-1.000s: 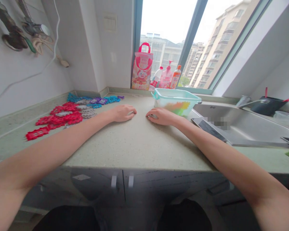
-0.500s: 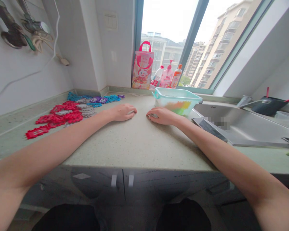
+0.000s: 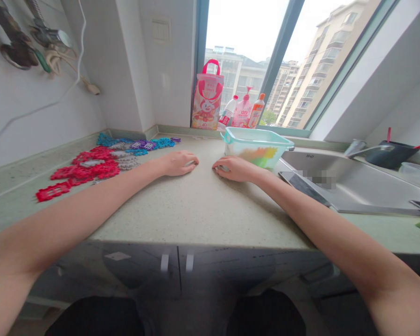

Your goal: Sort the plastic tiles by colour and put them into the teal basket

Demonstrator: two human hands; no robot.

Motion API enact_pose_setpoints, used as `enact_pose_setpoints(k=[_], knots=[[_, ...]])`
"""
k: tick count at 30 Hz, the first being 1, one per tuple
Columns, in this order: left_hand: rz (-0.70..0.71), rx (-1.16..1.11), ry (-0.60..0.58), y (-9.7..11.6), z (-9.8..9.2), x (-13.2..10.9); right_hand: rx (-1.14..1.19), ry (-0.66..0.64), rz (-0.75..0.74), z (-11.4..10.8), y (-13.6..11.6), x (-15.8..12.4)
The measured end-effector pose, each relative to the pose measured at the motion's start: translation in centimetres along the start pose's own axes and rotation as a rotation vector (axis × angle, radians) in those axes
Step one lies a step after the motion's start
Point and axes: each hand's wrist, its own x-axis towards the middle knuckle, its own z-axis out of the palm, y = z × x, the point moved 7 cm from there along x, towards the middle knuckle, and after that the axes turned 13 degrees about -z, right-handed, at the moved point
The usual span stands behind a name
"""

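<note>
My left hand rests on the pale speckled countertop, palm down. Its fingers curve loosely, with a gap between thumb and fingers and nothing visible in it. Facing it, my right hand lies on the counter in the same relaxed way, holding nothing that I can see. Just behind the right hand stands a translucent teal plastic tub, with orange, yellow and green showing through its side. Left of my left hand lie red plastic pieces, grey pieces, blue pieces and purple pieces, spread in groups.
A stainless sink is at the right, with a dark flat device at its near left edge. On the windowsill stand a pink bag and several bottles. A white cable hangs along the left wall.
</note>
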Motion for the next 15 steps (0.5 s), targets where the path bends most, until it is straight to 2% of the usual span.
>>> enact_pose_setpoints(k=[15], knots=[[-0.006,-0.019,0.005,0.1,-0.19,-0.12,-0.004,0.0,0.001,0.02,0.02,-0.07]])
